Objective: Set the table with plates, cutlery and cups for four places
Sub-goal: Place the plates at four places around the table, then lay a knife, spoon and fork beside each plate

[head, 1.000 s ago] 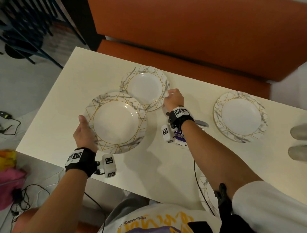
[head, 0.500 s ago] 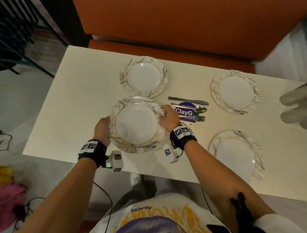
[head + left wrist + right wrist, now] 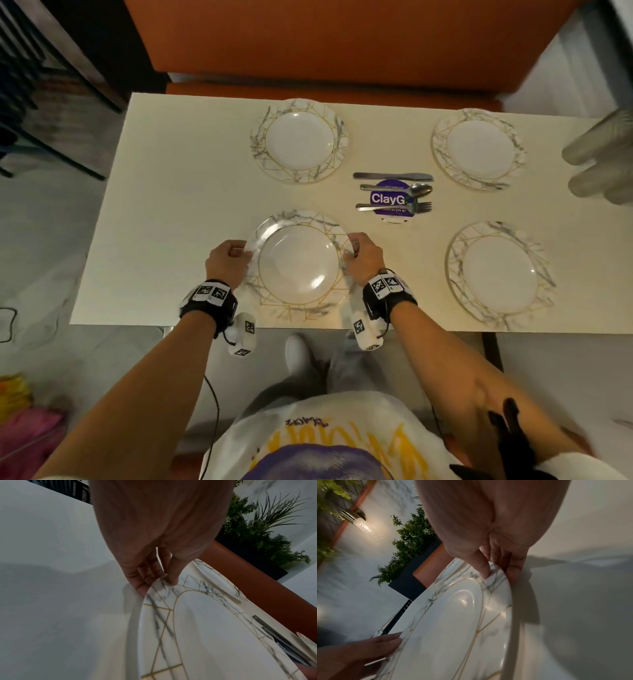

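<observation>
A marbled plate with gold lines (image 3: 298, 270) sits at the near left of the white table (image 3: 178, 212). My left hand (image 3: 228, 259) pinches its left rim, thumb on top (image 3: 173, 573). My right hand (image 3: 363, 257) pinches its right rim (image 3: 498, 573). Three more such plates lie at the far left (image 3: 299, 141), far right (image 3: 479, 149) and near right (image 3: 499, 274). A knife (image 3: 393, 176), spoon (image 3: 397, 188) and fork (image 3: 394, 207) lie over a purple round card (image 3: 390, 199) in the middle.
An orange bench (image 3: 342, 48) runs behind the table. Clear stacked cups (image 3: 599, 161) reach in at the right edge. Dark chair legs (image 3: 51, 102) stand on the floor to the left. My knees and a shoe (image 3: 298, 353) are below the near table edge.
The plate came from the table's left part, beside the far-left plate, to the near-left place. My right hand left the far plate and took this plate's right rim.
</observation>
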The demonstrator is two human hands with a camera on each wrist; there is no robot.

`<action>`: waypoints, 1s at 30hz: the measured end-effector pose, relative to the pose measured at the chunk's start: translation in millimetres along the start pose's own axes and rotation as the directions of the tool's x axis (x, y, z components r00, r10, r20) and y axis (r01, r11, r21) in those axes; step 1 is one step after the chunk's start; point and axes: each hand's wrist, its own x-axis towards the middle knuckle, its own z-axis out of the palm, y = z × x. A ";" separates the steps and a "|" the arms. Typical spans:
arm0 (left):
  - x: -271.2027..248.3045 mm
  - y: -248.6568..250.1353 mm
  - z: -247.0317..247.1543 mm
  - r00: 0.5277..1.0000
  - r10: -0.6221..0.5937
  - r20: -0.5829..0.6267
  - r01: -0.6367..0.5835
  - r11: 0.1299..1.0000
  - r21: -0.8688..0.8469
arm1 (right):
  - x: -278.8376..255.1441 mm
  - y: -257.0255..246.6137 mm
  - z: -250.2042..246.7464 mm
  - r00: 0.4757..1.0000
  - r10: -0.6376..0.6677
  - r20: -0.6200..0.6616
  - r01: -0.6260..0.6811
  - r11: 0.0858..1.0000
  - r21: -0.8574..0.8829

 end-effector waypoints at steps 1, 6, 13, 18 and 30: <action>-0.4 -3.9 -2.6 1.000 0.011 0.017 -0.011 1.000 0.013 | -6.2 1.3 3.4 1.000 0.011 -0.007 -0.011 1.000 -0.003; 1.1 -5.7 -5.4 0.998 0.057 0.017 -0.058 0.997 0.054 | -11.8 -0.2 3.0 1.000 0.017 0.013 -0.017 1.000 -0.022; 5.5 -11.2 -5.3 0.997 0.079 0.012 -0.079 0.993 0.083 | -16.0 -2.2 1.9 0.998 0.026 0.053 -0.024 0.999 -0.039; 6.9 -4.7 -2.9 0.994 0.113 0.002 -0.112 0.983 0.148 | -14.5 -1.9 -4.9 0.998 0.019 0.065 -0.017 0.999 -0.030; -0.7 91.2 63.0 0.914 0.391 0.103 -0.405 0.890 0.209 | 27.3 11.5 -84.0 0.985 -0.059 -0.164 0.053 0.998 -0.042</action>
